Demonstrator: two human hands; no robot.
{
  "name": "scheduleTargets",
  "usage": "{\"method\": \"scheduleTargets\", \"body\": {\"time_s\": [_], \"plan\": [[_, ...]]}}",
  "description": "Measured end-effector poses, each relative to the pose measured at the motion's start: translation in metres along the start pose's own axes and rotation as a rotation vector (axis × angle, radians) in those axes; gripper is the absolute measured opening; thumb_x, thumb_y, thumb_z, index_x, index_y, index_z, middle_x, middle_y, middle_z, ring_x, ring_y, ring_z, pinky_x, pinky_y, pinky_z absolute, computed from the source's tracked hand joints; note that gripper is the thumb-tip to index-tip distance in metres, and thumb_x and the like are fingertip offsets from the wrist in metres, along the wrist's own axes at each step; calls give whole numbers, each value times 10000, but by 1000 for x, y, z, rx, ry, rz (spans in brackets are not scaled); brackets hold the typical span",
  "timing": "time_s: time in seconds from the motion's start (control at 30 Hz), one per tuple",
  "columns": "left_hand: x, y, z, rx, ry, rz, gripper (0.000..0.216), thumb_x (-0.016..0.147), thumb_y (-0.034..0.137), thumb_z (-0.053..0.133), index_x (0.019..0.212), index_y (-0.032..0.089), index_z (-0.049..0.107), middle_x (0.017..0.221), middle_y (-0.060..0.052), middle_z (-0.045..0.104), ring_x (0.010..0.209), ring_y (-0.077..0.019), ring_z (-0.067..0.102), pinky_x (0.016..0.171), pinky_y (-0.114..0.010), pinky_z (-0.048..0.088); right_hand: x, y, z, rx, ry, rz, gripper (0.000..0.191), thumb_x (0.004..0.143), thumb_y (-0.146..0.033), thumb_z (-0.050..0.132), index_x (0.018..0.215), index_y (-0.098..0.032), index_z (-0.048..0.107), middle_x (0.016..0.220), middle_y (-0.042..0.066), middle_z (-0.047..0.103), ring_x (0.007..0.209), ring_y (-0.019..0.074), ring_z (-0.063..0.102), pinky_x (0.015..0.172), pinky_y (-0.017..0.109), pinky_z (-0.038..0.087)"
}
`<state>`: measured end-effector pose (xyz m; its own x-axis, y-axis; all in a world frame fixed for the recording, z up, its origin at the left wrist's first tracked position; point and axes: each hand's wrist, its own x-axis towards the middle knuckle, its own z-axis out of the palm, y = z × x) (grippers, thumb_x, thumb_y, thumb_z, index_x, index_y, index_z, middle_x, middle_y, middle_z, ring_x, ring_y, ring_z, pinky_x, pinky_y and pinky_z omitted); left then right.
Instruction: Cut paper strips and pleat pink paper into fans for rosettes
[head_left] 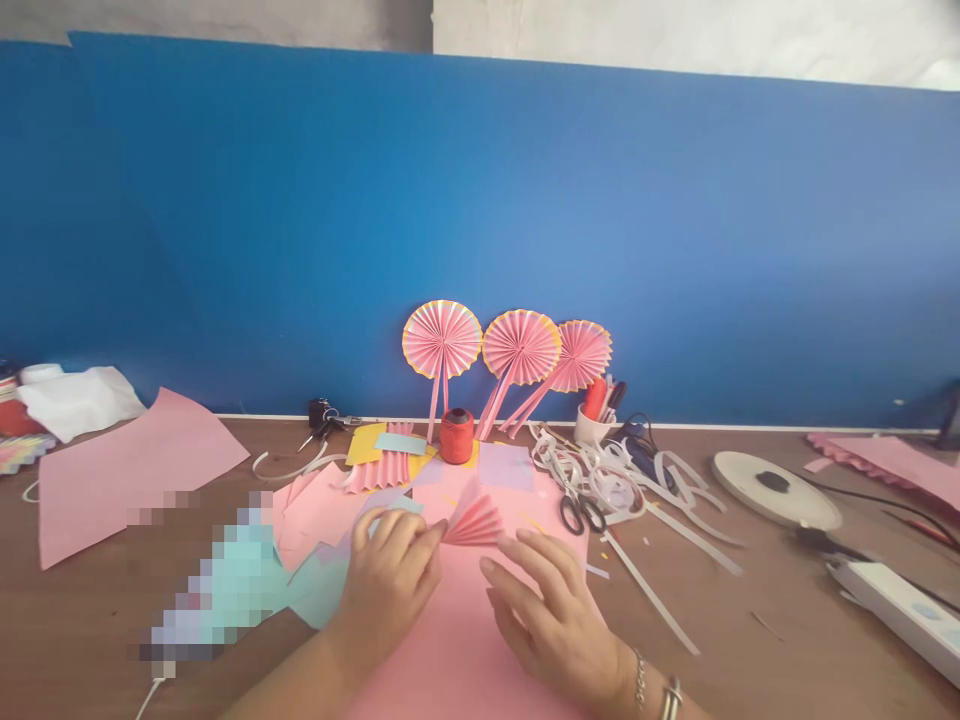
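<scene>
A small pleated pink paper fan (477, 521) is partly spread above a pink paper sheet (457, 630). My left hand (397, 562) pinches the fan's narrow left end between thumb and fingers. Just to the right of its spread edge is my right hand (544, 605), fingers apart and holding nothing; whether a fingertip touches the pleats I cannot tell. Beyond the fan stands a red spool of thread (457, 437). A lilac paper square (507, 467) lies to the right of the spool.
Three round pleated fans, one a pink rosette (442, 340), lean on the blue partition (480, 180). Scissors (582, 514) lie beside tangled white paper strips (607, 475). A pen cup (594, 425) stands behind. Farther right are a round white disc (776, 490) and a power strip (900, 610).
</scene>
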<state>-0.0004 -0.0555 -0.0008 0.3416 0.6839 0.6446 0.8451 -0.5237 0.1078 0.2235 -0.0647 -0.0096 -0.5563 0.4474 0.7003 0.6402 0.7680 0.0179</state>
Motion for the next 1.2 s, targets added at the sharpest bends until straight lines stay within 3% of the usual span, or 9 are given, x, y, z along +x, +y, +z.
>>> {"method": "scheduleTargets", "body": {"time_s": [0.1,0.2,0.3,0.4,0.77,0.97,1.2], "plan": [[0,6,3,85,-172,146,309,878,79,368,1004,206,619,786,-37,601,794,-200,539,842,-403,374,9,1,5,-9,-123,46,478,830,-86,488,1280,-245,479,1215,113,583,1193,294,467,1006,521,317],[1,12,4,138,-334,199,312,837,39,384,975,196,616,779,-43,579,795,-217,527,834,-418,395,13,6,9,-10,-274,58,326,815,-25,432,1028,-217,589,992,82,642,1016,253,528,947,480,342],[2,13,3,112,-478,171,298,815,22,390,921,182,617,811,-61,579,779,-230,519,740,-400,430,10,10,12,-13,-417,78,245,791,-5,418,809,-192,576,772,57,590,726,195,487,737,368,391],[0,10,2,47,-552,90,292,825,21,382,891,182,617,862,-68,584,780,-229,522,680,-370,440,7,12,14,19,-472,132,248,750,10,417,803,-180,565,779,58,561,684,186,440,652,323,359],[-9,-4,2,-184,-550,-31,369,860,35,350,992,198,654,867,-60,614,835,-212,563,706,-324,461,5,18,9,195,-516,254,314,750,11,402,893,-182,604,817,56,566,768,197,480,700,319,396],[-5,-10,2,-346,-541,-208,420,884,97,346,1118,249,660,847,-40,613,853,-196,580,735,-308,477,1,28,12,413,-417,374,401,803,12,394,1030,-210,640,887,63,566,826,182,532,733,304,445],[-5,-10,7,-339,-530,-244,451,869,81,310,1146,183,651,870,-74,571,873,-217,562,743,-326,488,2,30,20,446,-365,447,433,792,32,386,1007,-208,675,848,62,534,811,189,529,728,325,464]]}}
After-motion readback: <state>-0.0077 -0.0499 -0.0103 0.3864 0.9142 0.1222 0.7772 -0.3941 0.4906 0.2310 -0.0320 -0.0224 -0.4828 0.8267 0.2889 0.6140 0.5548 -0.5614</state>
